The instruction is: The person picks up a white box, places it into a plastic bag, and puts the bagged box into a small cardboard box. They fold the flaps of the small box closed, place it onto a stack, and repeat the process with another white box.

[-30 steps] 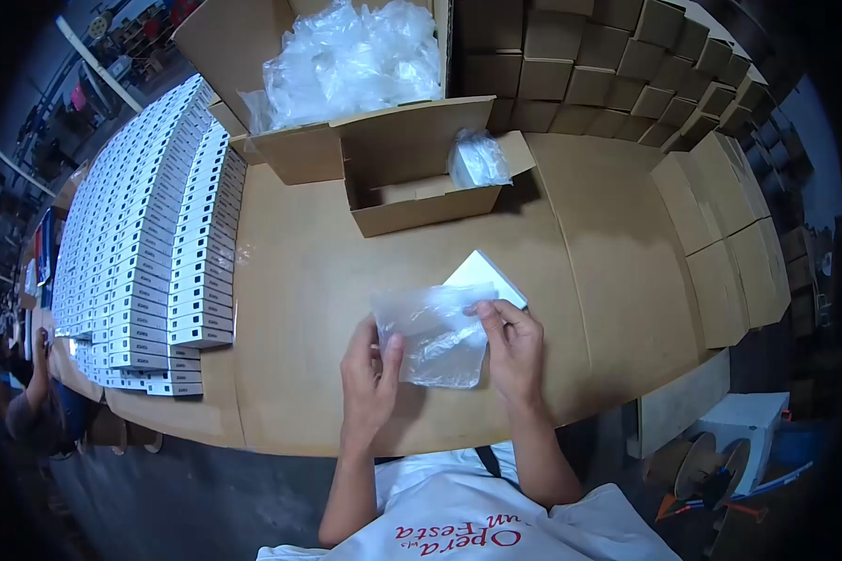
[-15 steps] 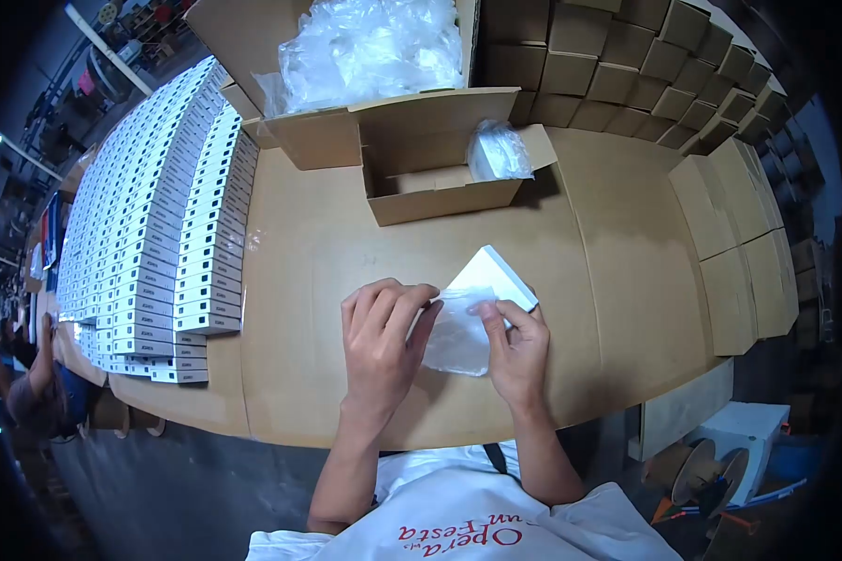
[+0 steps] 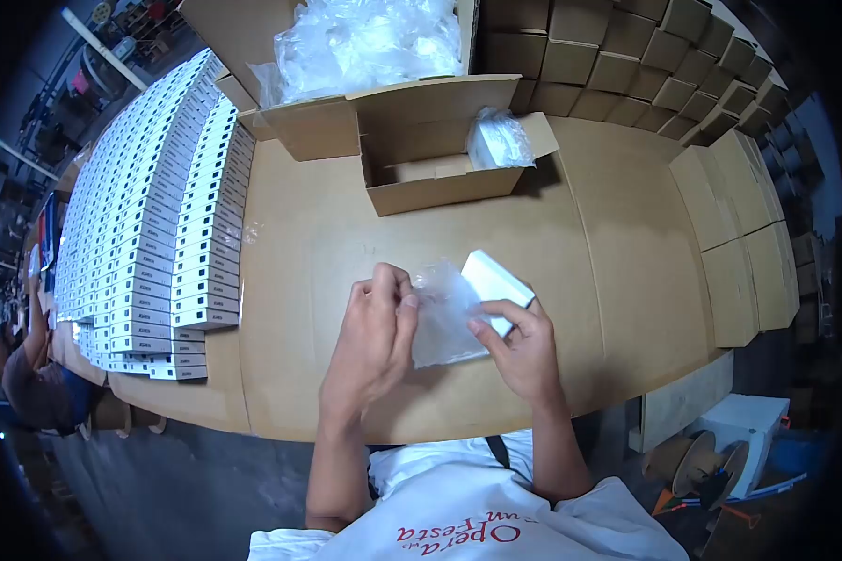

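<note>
A clear plastic bag (image 3: 442,323) is stretched between my two hands above the table. My left hand (image 3: 372,332) is closed, pinching the bag's left edge between thumb and fingers. A flat white box (image 3: 494,280) sits in my right hand (image 3: 524,348), whose thumb and index finger also reach the bag's right edge. The box is tilted, its upper part sticking out past the bag, and its lower part is hidden by my fingers and the plastic. Beyond my hands stands an open cardboard box (image 3: 444,194) with a plastic-wrapped pack (image 3: 501,140) at its right end.
Long stacks of white boxes (image 3: 140,243) line the table's left side. A large carton (image 3: 313,136) full of clear plastic bags (image 3: 374,47) stands at the back. Brown cartons (image 3: 571,61) are piled back right, others (image 3: 744,243) at the right edge. Far left is another person (image 3: 37,379).
My left hand has moved left, drawing the bag's edge away from the white box. The bag now lies more to the left of the box, and my right hand has shifted slightly right.
</note>
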### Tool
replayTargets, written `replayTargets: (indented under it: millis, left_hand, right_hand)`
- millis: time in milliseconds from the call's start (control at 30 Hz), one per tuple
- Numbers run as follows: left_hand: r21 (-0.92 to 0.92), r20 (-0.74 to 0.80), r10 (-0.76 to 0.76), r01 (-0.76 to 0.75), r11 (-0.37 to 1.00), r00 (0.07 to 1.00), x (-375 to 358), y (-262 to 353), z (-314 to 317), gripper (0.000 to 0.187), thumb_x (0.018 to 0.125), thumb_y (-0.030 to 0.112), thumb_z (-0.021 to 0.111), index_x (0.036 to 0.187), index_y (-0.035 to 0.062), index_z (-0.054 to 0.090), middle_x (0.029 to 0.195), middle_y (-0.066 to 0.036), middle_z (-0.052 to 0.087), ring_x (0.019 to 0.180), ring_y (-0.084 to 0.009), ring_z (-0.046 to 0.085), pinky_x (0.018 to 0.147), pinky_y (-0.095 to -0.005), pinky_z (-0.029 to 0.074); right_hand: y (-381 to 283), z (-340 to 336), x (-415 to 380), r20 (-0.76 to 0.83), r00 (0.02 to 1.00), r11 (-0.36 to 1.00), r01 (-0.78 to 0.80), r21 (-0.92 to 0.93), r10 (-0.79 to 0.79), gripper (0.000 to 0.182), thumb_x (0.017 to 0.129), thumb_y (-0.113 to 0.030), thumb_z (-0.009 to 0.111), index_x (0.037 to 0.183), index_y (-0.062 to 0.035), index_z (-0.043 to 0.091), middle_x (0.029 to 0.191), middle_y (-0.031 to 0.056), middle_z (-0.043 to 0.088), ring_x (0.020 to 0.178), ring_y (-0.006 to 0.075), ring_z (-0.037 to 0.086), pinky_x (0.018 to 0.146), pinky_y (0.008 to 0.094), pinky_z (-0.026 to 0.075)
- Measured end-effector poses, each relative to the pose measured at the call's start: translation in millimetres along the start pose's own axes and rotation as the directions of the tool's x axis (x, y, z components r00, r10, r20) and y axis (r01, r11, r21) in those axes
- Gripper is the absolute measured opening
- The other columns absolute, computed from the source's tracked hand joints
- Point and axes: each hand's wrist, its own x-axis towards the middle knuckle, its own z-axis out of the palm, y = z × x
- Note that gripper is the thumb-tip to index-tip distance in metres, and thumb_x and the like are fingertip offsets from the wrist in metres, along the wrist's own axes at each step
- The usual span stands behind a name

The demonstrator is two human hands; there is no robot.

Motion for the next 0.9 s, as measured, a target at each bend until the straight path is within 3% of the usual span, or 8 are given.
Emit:
replayTargets:
  millis: [33, 200, 267, 333, 467, 600, 833, 900]
  left_hand:
    - [-0.056, 0.024, -0.094, 0.095, 0.994, 0.995, 0, 0, -4, 0.009, 0.101, 0.007, 0.049, 0.106, -0.0005, 0.049, 0.085, -0.016, 0.059, 0.076, -0.0414, 0.054, 0.085, -0.0457, 0.044]
    - [-0.409, -0.030, -0.029, 0.015, 0.913, 0.999, 9, -20, -3, 0.012, 0.107, 0.013, 0.046, 0.105, 0.0012, 0.046, 0.076, -0.012, 0.062, 0.064, -0.0159, 0.058, 0.065, -0.0367, 0.047]
    - [-0.529, -0.017, -0.170, 0.136, 0.837, 0.985, 9, -18, -3, 0.018, 0.109, 0.021, 0.047, 0.110, 0.0023, 0.045, 0.090, -0.011, 0.063, 0.079, -0.0141, 0.056, 0.073, -0.0323, 0.046]
    - [-0.610, -0.124, -0.182, 0.069, 0.790, 0.975, 8, -33, 1, 0.028, 0.108, 0.024, 0.052, 0.122, 0.0018, 0.043, 0.108, -0.016, 0.064, 0.096, -0.0147, 0.060, 0.080, -0.0299, 0.050]
    - [-0.575, -0.547, -0.082, -0.304, 0.759, 0.833, 8, -58, 22, 0.059, 0.100, 0.027, 0.068, 0.143, 0.0027, 0.037, 0.128, -0.019, 0.061, 0.106, -0.0197, 0.064, 0.085, -0.0292, 0.055]
    - [-0.814, 0.010, -0.255, 0.156, 0.560, 0.967, -23, -36, 21, 0.079, 0.084, 0.014, 0.082, 0.147, 0.0030, 0.036, 0.130, -0.015, 0.060, 0.116, -0.0220, 0.063, 0.100, -0.0329, 0.052]
    - [-0.640, -0.206, -0.201, 0.024, 0.768, 0.958, -19, -31, 33, 0.071, 0.074, 0.000, 0.088, 0.130, 0.0008, 0.044, 0.121, -0.013, 0.063, 0.110, -0.0204, 0.066, 0.095, -0.0329, 0.055]
    - [-0.525, -0.258, -0.114, -0.040, 0.850, 0.959, -24, -38, 33, 0.072, 0.073, 0.000, 0.089, 0.130, 0.0009, 0.044, 0.119, -0.013, 0.062, 0.108, -0.0209, 0.067, 0.092, -0.0324, 0.056]
  right_hand:
    - [2, -2, -2, 0.038, 0.999, 1.000, 0.004, -0.006, -0.004, 0.017, 0.089, -0.009, 0.079, 0.100, 0.0021, 0.074, 0.109, 0.0117, 0.062, 0.089, 0.0178, 0.061, 0.065, 0.0269, 0.047]
    - [-15, -6, -4, 0.149, 0.987, 0.997, -0.056, -0.054, 0.063, 0.009, 0.090, -0.001, 0.076, 0.094, 0.0064, 0.073, 0.113, 0.0113, 0.058, 0.094, 0.0150, 0.060, 0.068, 0.0239, 0.047]
    - [-14, -3, -5, 0.125, 0.990, 0.997, -0.064, -0.041, 0.068, 0.011, 0.089, -0.005, 0.078, 0.093, 0.0042, 0.073, 0.111, 0.0130, 0.060, 0.093, 0.0197, 0.062, 0.072, 0.0280, 0.049]
    - [-4, 0, -5, 0.055, 0.997, 0.999, -0.046, 0.004, 0.046, 0.016, 0.087, -0.014, 0.081, 0.092, 0.0000, 0.074, 0.107, 0.0163, 0.065, 0.091, 0.0290, 0.064, 0.077, 0.0360, 0.052]
    - [1, 2, -5, -0.037, 0.998, 0.998, -0.041, 0.051, 0.043, 0.014, 0.089, -0.011, 0.080, 0.092, 0.0018, 0.074, 0.105, 0.0136, 0.064, 0.086, 0.0226, 0.063, 0.069, 0.0313, 0.050]
    - [2, 8, -3, -0.101, 0.995, 0.991, -0.010, 0.132, 0.024, 0.014, 0.091, -0.008, 0.078, 0.093, 0.0040, 0.073, 0.102, 0.0100, 0.063, 0.085, 0.0162, 0.062, 0.063, 0.0272, 0.048]
    - [5, 17, -12, -0.031, 0.997, 0.988, -0.060, 0.145, 0.065, 0.015, 0.090, -0.007, 0.080, 0.095, 0.0056, 0.074, 0.105, 0.0094, 0.062, 0.086, 0.0126, 0.061, 0.060, 0.0240, 0.047]
    - [8, 10, -12, 0.013, 0.997, 0.973, -0.072, 0.217, 0.071, 0.015, 0.097, -0.005, 0.068, 0.108, 0.0044, 0.072, 0.102, 0.0075, 0.063, 0.090, 0.0108, 0.060, 0.068, 0.0251, 0.049]
